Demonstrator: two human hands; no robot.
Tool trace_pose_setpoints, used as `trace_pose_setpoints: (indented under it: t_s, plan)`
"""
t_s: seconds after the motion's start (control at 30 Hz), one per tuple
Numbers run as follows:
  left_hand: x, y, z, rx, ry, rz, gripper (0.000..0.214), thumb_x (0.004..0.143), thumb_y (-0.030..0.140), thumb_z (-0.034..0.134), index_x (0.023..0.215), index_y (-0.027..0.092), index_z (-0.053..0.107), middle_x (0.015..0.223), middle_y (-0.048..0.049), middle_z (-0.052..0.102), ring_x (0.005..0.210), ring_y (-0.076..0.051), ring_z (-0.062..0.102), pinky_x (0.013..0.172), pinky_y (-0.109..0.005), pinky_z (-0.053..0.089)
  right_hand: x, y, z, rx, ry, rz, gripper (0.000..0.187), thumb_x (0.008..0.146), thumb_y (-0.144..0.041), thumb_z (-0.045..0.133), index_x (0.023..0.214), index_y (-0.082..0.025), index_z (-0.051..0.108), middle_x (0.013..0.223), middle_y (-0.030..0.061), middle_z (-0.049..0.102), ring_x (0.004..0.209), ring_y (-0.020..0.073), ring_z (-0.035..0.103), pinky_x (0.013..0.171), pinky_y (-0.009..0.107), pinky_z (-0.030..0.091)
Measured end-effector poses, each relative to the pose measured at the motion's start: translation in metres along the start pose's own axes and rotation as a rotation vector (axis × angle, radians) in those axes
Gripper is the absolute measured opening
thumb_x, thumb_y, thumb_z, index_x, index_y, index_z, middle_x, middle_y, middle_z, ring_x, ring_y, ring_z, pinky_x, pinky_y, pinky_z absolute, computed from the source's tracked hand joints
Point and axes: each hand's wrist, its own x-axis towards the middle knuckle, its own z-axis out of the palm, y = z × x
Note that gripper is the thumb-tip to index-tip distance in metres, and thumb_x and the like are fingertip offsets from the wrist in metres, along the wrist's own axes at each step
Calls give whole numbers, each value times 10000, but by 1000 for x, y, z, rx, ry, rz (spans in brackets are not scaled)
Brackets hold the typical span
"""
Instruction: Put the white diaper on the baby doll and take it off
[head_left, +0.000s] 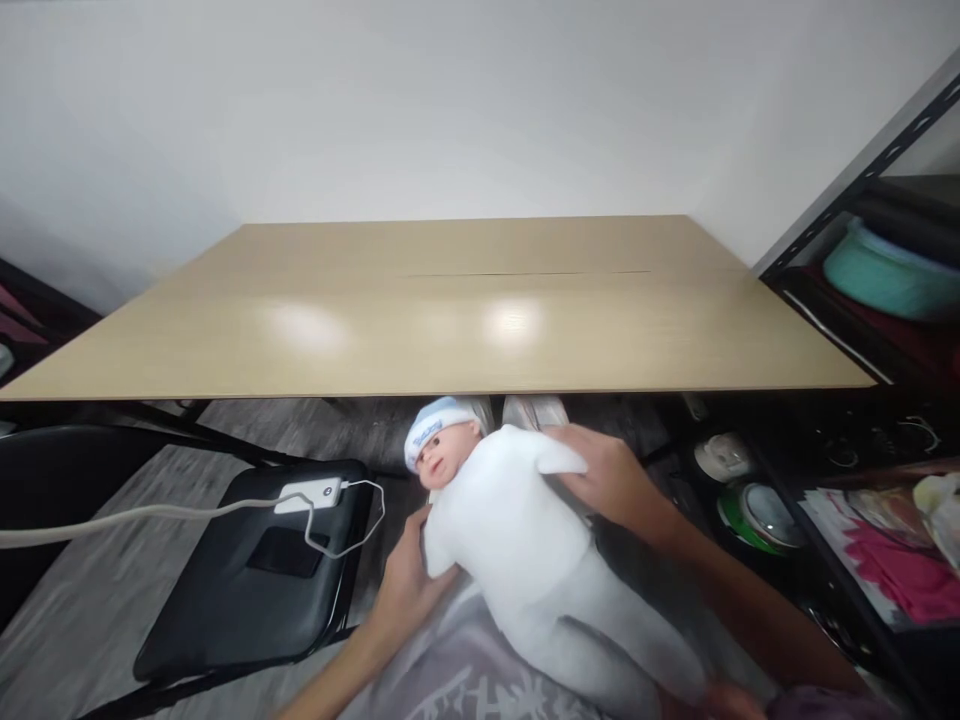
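A baby doll [517, 530] in a white suit lies slantwise over my lap, below the table's front edge. Its head, in a pale blue and white knit cap [439, 425] with lettering, points up and left, while its legs run down to the right. My left hand [412, 570] is wrapped round the doll's sleeve on the left side. On the other side, my right hand [604, 475] grips the doll's other sleeve near the shoulder. Some fingers of both hands are hidden by the white cloth. A blurred skin-coloured shape shows by the feet; I cannot tell what it is.
A light wooden table [450, 340] stretches ahead to the wall. To the left, a black folding chair [225, 600] carries a white power bank [307, 494] with a cable and a dark phone [285, 552]. Shelves on the right hold a teal basin [892, 270] and a pink cloth [904, 575].
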Motion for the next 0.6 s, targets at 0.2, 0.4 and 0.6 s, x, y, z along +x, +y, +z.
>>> trace_pose_setpoints:
  t_s: [0.2, 0.4, 0.6]
  plan:
    - [107, 51, -33, 137, -2, 311, 614, 831, 402, 756, 1409, 258, 606, 1330, -92, 792, 1175, -349, 791, 978, -451, 637, 15, 22, -57, -60, 145, 175, 237, 1051, -383, 631, 1239, -346, 771, 1199, 33, 836, 1058, 304, 785, 842, 371, 573]
    - [225, 91, -43, 386, -62, 410, 686, 849, 497, 753, 1477, 274, 590, 1296, -102, 816, 1182, -403, 783, 918, -435, 596, 66, 94, -58, -317, 156, 278, 233, 993, -414, 657, 1148, -271, 758, 1083, 117, 844, 969, 366, 774, 745, 383, 503]
    - [301, 91, -54, 645, 1, 393, 573, 917, 532, 709, 1391, 218, 638, 1056, -124, 827, 971, -389, 782, 815, -433, 537, 107, 155, -43, -328, 203, 207, 250, 977, -399, 642, 1181, -279, 722, 1123, 114, 825, 1004, 365, 758, 792, 416, 546]
